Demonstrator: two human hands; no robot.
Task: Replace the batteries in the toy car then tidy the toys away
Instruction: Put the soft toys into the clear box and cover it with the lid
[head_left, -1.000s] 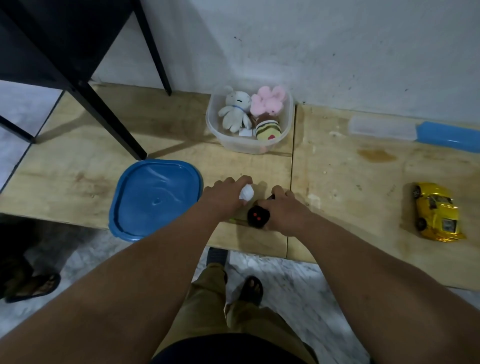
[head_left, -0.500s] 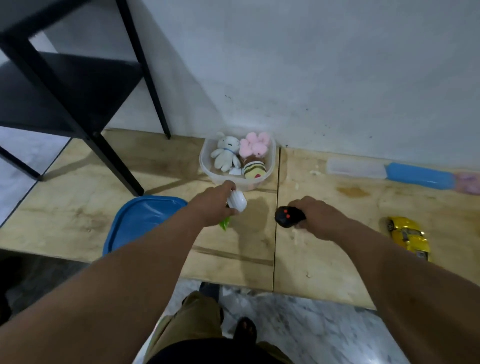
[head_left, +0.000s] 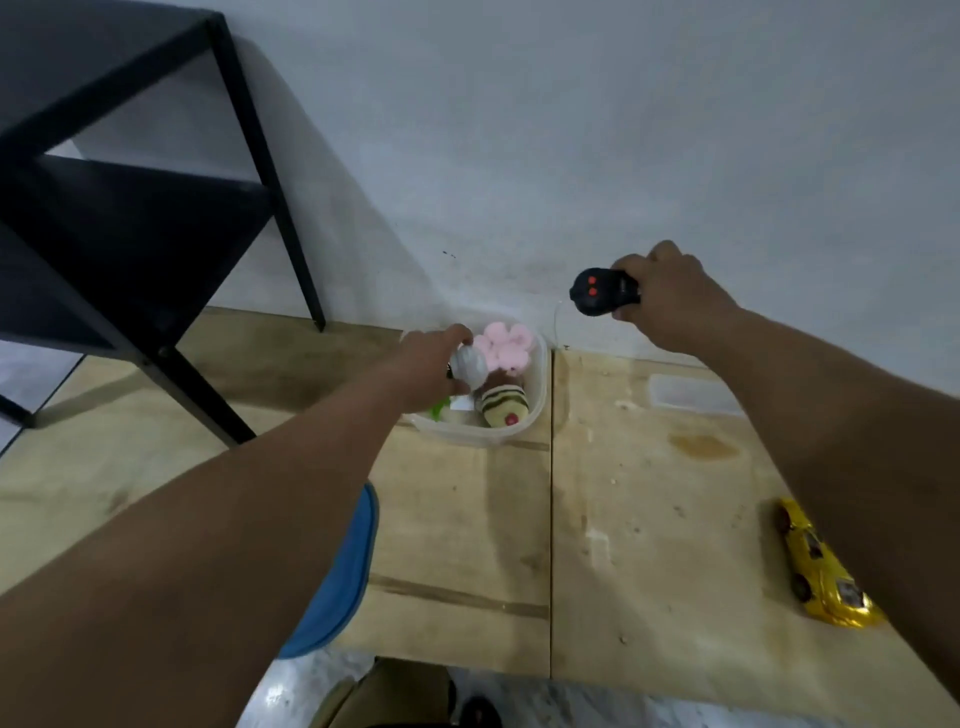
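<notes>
My left hand (head_left: 428, 364) hangs over the clear plastic tub (head_left: 537, 402) and grips a small white toy (head_left: 468, 368) with a green part showing below it. Inside the tub lie a pink plush (head_left: 506, 343) and a striped plush (head_left: 504, 406). My right hand (head_left: 667, 296) is raised in front of the wall, right of the tub, closed around a black remote control (head_left: 602, 292) with two red buttons. The yellow toy car (head_left: 823, 569) lies on the wooden board at the right, partly behind my right forearm.
The tub's blue lid (head_left: 340, 571) lies on the wooden board (head_left: 467, 519) under my left forearm. A black metal shelf (head_left: 130, 208) stands at the left against the wall. A clear flat lid (head_left: 691, 395) lies by the wall at the right. My legs show below the board's edge.
Both hands rose from the board. My left hand carried the white toy forward over the tub; my right hand lifted the remote up and right. The view tilted upward.
</notes>
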